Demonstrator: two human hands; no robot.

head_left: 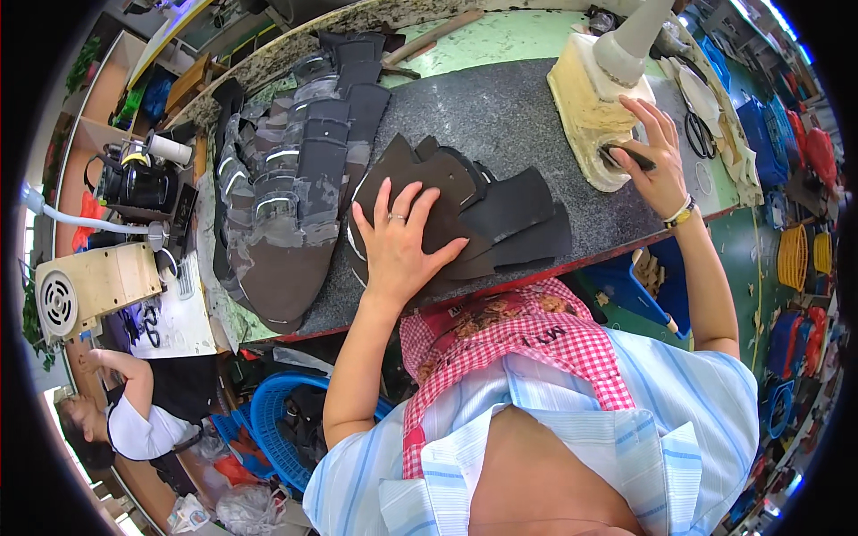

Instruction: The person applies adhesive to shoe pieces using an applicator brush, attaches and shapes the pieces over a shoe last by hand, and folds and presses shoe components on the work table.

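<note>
My left hand [399, 234] lies with its fingers spread on a stack of dark brown and black flat cut pieces [527, 214] at the front of the bench. My right hand [660, 161] grips a short black-handled brush [636, 159]. The brush's far end is hidden in the side opening of a cream, glue-crusted pot [581, 98] with a grey cone-shaped top [620, 57]. Left of my left hand, many overlapping dark pieces [284, 241] lie in fanned rows, some with pale smeared edges.
Black-handled scissors [700, 134] lie right of the pot on the stone-grey bench top [474, 98]. A blue bin [666, 284] with scraps stands below the bench at right, a blue basket [281, 424] below at left. Another person [147, 411] is at the far left.
</note>
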